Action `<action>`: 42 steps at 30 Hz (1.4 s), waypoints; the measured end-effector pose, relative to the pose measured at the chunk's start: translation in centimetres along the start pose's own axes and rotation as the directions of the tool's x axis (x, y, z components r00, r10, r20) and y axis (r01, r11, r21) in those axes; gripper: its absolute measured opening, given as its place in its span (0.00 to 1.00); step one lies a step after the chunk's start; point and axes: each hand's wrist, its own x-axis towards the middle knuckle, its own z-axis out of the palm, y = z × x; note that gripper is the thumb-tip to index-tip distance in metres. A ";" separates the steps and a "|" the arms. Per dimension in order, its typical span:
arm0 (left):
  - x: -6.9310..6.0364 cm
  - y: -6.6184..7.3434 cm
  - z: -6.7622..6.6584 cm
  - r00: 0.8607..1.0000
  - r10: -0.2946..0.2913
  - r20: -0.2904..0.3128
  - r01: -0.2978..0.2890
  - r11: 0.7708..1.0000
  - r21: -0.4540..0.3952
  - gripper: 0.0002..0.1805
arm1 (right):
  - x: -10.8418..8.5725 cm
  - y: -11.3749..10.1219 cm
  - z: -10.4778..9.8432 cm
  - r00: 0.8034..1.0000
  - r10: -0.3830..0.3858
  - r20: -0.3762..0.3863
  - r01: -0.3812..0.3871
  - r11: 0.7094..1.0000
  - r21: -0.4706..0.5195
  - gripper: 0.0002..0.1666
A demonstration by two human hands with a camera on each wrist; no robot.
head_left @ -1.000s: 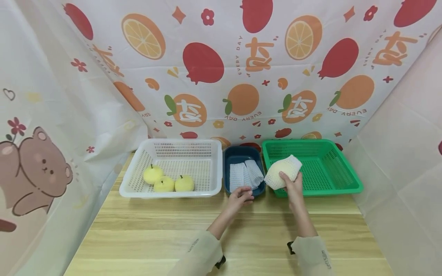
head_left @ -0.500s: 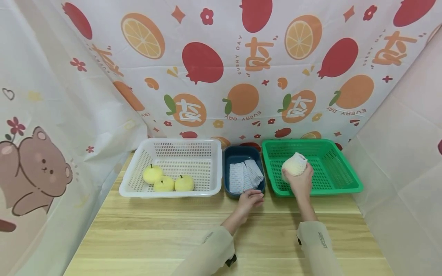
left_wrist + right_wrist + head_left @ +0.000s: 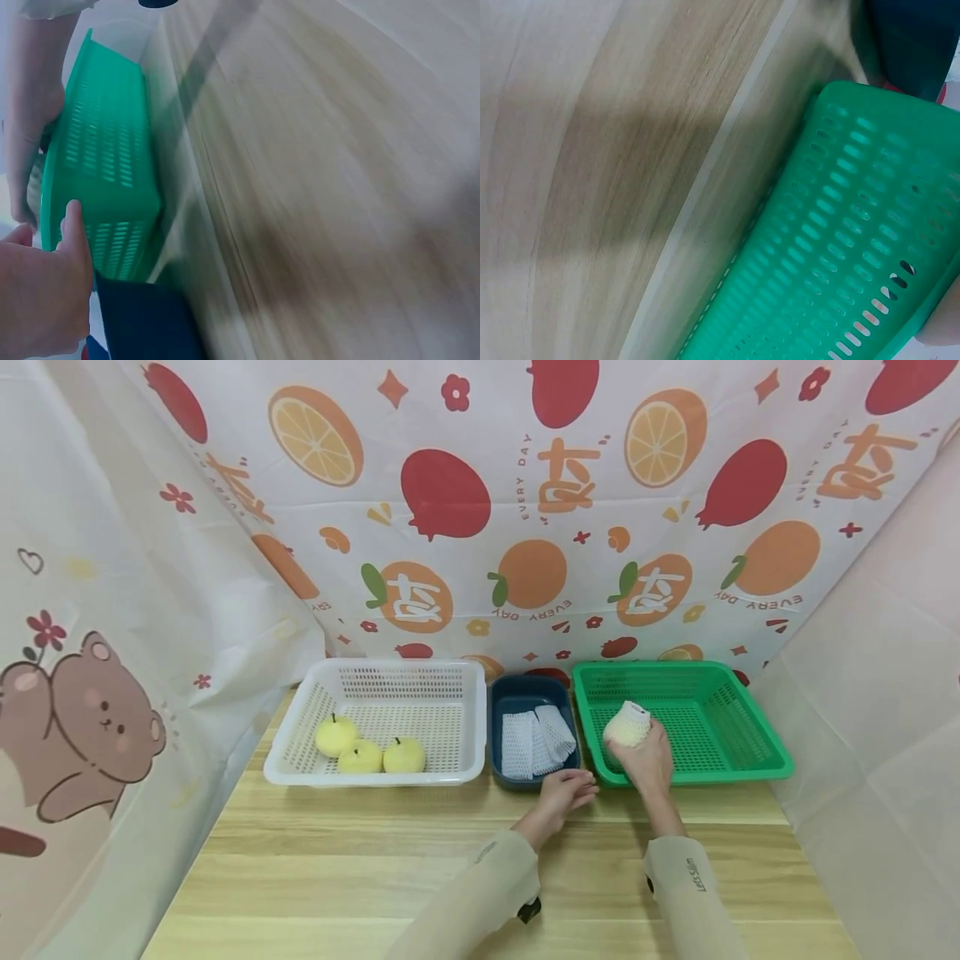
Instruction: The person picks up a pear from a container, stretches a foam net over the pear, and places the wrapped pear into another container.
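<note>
My right hand grips a pale yellow pear in a white foam net sleeve. Hand and pear are at the left end of the green basket, inside its rim; whether the pear touches the bottom cannot be told. My left hand hovers with loosely bent fingers by the front right corner of the dark blue bin, holding nothing. Flat white foam net sleeves lie in that bin. From the left wrist view, my left hand shows beside the basket's end wall.
At the left, a white basket contains several yellow pears near its front wall. All the containers stand in a row along the back of the wooden table, against a fruit-printed cloth.
My right hand has turned the sleeved pear upright and carried it over the rim into the green basket. Moving rightward, my left hand has drawn away from the foam sleeves along the blue bin's front.
</note>
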 end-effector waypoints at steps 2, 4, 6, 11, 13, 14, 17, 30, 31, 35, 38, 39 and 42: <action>0.2 0.1 0.5 1.000 -0.013 0.009 0.013 1.000 -0.006 0.14 | 0.0 0.1 0.0 1.000 -0.018 0.007 0.018 0.999 -0.038 0.53; 0.4 0.2 0.8 0.999 -0.028 0.023 0.028 0.999 -0.023 0.14 | 0.0 0.1 0.1 1.000 -0.025 0.015 0.026 0.997 -0.074 0.53; 0.7 0.2 1.0 0.998 -0.051 0.038 0.053 0.997 -0.049 0.14 | 0.0 0.0 0.1 0.999 -0.026 0.028 0.029 0.995 -0.095 0.53; 1.4 0.3 1.0 0.993 -0.108 0.054 0.113 0.989 -0.098 0.16 | 0.0 -0.1 0.1 0.996 -0.027 0.081 0.038 0.991 -0.132 0.52; 1.6 0.3 1.0 0.991 -0.122 0.051 0.127 0.986 -0.106 0.17 | 0.0 -0.1 0.0 0.994 -0.022 0.106 0.037 0.989 -0.143 0.52; 1.7 0.3 1.0 0.991 -0.123 0.049 0.128 0.986 -0.106 0.17 | 0.1 -0.1 0.0 0.993 -0.017 0.120 0.035 0.988 -0.150 0.51; 1.8 0.3 1.2 0.992 -0.118 0.035 0.121 0.987 -0.105 0.17 | 0.1 0.0 -0.1 0.986 -0.006 0.166 0.033 0.987 -0.160 0.50; 1.8 0.0 1.9 0.994 -0.106 -0.029 0.101 0.988 -0.117 0.13 | 0.5 0.4 -0.4 0.947 0.009 0.321 0.062 0.975 -0.211 0.49; 1.9 -0.1 1.9 0.994 -0.104 -0.029 0.100 0.988 -0.117 0.13 | 0.5 0.4 -0.4 0.943 0.007 0.333 0.066 0.976 -0.208 0.49; 2.0 -0.2 2.0 0.995 -0.097 -0.030 0.093 0.989 -0.112 0.13 | 0.8 0.4 -0.8 0.923 0.001 0.384 0.080 0.978 -0.195 0.49; 2.1 -0.2 2.1 0.995 -0.091 -0.035 0.087 0.991 -0.099 0.13 | 1.0 0.5 -0.9 0.908 -0.017 0.418 0.098 0.980 -0.172 0.49; 2.0 -0.2 2.1 0.995 -0.092 -0.037 0.088 0.991 -0.099 0.13 | 1.1 0.6 -0.9 0.904 -0.025 0.426 0.104 0.981 -0.164 0.49; 1.9 -0.1 2.1 0.995 -0.087 -0.037 0.083 0.992 -0.096 0.13 | 1.4 0.8 -0.9 0.891 -0.052 0.451 0.125 0.983 -0.135 0.49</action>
